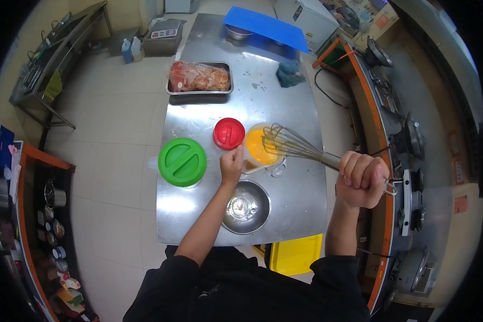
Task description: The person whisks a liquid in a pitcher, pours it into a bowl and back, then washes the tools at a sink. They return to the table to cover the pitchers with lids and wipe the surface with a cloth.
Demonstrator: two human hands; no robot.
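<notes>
Head view: the balloon whisk of steel wire (312, 152) is held aslant, its wire head over the mouth of the open, clear plastic container (257, 126) and its handle rising to the right. Orange-yellow liquid (256, 149) shows inside. Whether the wires touch it cannot be told.

Right hand (361, 180): fingers wrapped fully round the whisk handle, no visible gap, the looped end projecting past the fist. Left hand (231, 167): fingers closed, apparently pinching the container's left edge; firmness of hold cannot be told.

Step in hand, as judged: whisk work at the container. Moving the whisk calls for a steady container and a wire head kept within the rim.

Just beside the container, left, is a round red lid with a grip bar (229, 133). Further left is a larger round green lid with a matching bar (182, 162). Nearer stands a round stainless-steel bowl (263, 216). All are on the brushed-steel table (298, 206).

Far left: a rectangular metal tray (201, 93) bearing raw meat in clear plastic (198, 77). Far right: a crumpled blue-green bundle (290, 74). At the far end lies a flat blue board (268, 28), partly over a small metal bowl (237, 33).
</notes>
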